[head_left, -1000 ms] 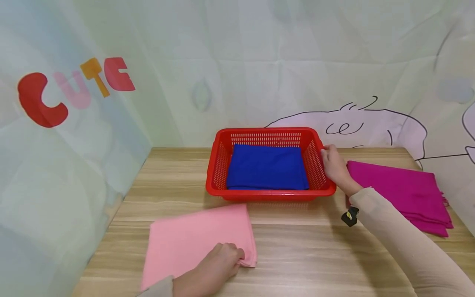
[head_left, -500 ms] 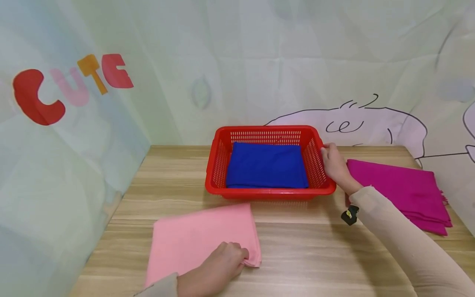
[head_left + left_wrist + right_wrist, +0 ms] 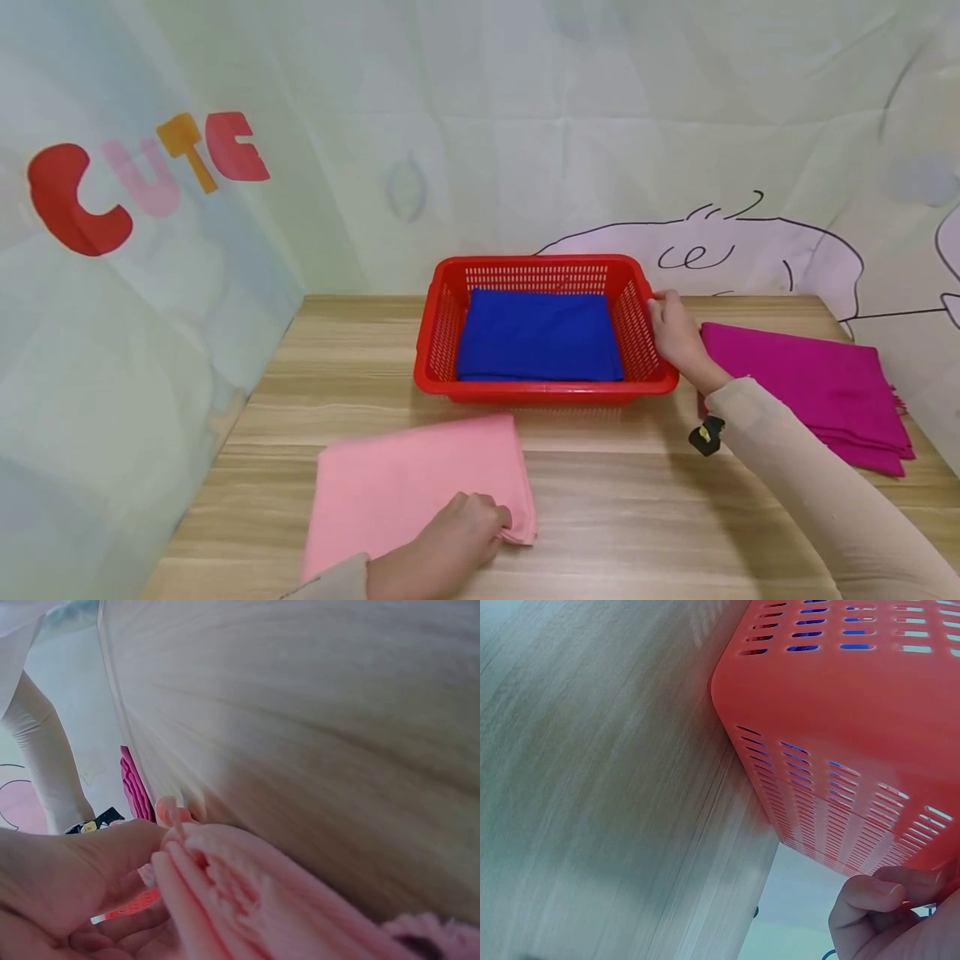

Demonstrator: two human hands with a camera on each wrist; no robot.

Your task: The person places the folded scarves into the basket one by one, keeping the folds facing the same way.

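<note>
A folded pink cloth point(image 3: 405, 479) lies at the front left of the table. My left hand point(image 3: 456, 535) pinches its right edge near the front corner; the layered folds of the cloth point(image 3: 217, 892) show beside the thumb in the left wrist view. Toward the back stands a red slotted plastic basket point(image 3: 547, 389), with a folded blue cloth point(image 3: 540, 337) lying flat inside. With my right hand point(image 3: 678, 340) I hold the basket's right end at the rim. In the right wrist view the curled fingers point(image 3: 870, 892) are against that rim.
Right of the basket, partly behind my right forearm, lies a folded magenta cloth point(image 3: 810, 375) with a fringed edge. The wooden table point(image 3: 615, 508) ends at a printed fabric backdrop point(image 3: 480, 150) behind and on the left.
My left hand and the pink cloth have slid a little to the right along the table. My right hand stays on the basket, which holds its place.
</note>
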